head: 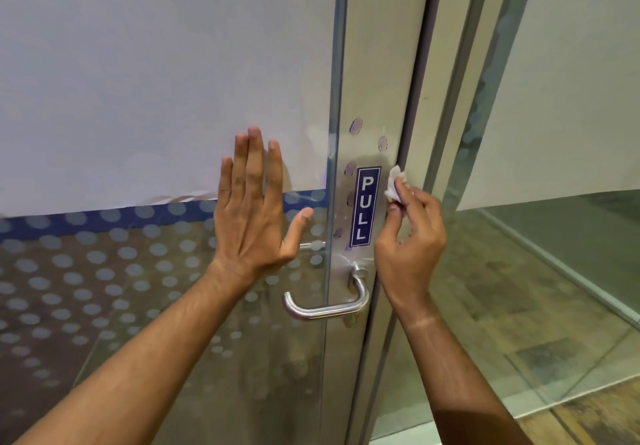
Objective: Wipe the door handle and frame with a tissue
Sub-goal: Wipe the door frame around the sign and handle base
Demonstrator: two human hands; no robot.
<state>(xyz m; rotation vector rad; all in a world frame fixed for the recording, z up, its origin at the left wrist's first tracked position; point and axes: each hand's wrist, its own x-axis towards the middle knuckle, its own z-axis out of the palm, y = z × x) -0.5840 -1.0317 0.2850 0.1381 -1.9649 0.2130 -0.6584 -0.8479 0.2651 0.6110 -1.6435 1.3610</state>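
1. The right hand (410, 236) pinches a crumpled tissue (394, 183) between its fingertips, pressed on the door frame (388, 98).
2. Just left of it sits a blue PULL sticker (365, 207); the handle (325, 302) hangs below.
3. Farther left, the left hand (254, 209) lies flat, fingers spread, on the glass (121, 288).

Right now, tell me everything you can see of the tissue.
The tissue is small, white and crumpled into a wad, looking like thin paper. The right hand pinches it at its fingertips and presses it against the metal door frame, just right of the blue PULL sticker, above the door handle.
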